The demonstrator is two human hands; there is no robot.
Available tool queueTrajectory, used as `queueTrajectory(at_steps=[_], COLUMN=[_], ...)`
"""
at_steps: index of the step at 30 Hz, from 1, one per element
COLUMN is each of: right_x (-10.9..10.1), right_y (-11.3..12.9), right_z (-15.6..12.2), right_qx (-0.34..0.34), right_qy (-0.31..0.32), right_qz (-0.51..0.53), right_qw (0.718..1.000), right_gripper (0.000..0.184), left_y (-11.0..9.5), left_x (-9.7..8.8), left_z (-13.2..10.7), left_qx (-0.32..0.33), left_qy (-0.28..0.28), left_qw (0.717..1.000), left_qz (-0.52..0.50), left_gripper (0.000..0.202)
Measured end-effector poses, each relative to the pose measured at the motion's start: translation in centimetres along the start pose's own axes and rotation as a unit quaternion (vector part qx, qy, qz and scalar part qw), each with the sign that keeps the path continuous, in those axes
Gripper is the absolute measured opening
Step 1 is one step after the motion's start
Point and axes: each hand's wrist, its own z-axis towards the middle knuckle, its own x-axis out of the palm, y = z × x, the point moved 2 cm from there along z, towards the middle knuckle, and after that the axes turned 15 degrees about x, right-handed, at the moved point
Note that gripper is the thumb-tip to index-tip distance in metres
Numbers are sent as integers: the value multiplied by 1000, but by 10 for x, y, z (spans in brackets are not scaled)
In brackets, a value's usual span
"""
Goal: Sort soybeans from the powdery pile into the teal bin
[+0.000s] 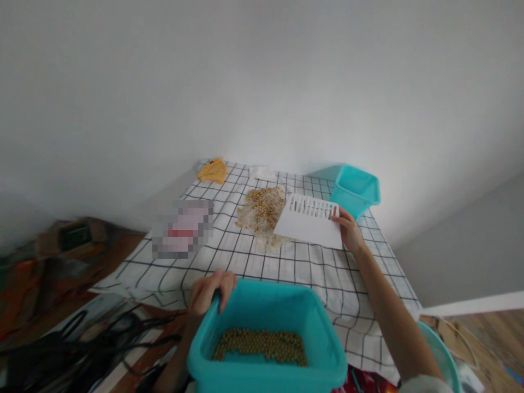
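The left hand (pixel 213 292) clasped the rim of a turquoise bin (pixel 266 297) containing small round pieces (pixel 262 344); the right hand (pixel 350 232) gripped a slotted white board (pixel 313 228) beside a grainy pile (pixel 262 210) on checked cloth (pixel 245 263). A second bin (pixel 347 204) stood beyond, at right.

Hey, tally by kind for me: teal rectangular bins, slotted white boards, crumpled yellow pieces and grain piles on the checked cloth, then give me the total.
Teal rectangular bins: 2, the nearer gripped by the left hand
Slotted white board: 1, in the right hand
Crumpled yellow piece: 1
Grain pile: 1
Total: 5
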Motion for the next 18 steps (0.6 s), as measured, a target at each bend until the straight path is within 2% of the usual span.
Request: queueTrajectory(at_steps=[5, 18], right_x=[2, 0], right_y=[-4, -6], right_z=[2, 3], right_qx=[16, 22], right_qy=[46, 36], right_qz=[-22, -29], right_qw=[999, 999], right_gripper=[34, 31], left_y=[6, 2], left_x=[-3, -3], left_z=[-3, -14], left_qx=[11, 72], left_qy=[6, -9], left_qw=[999, 996], left_qz=[-45, -60], left_gripper=[66, 66])
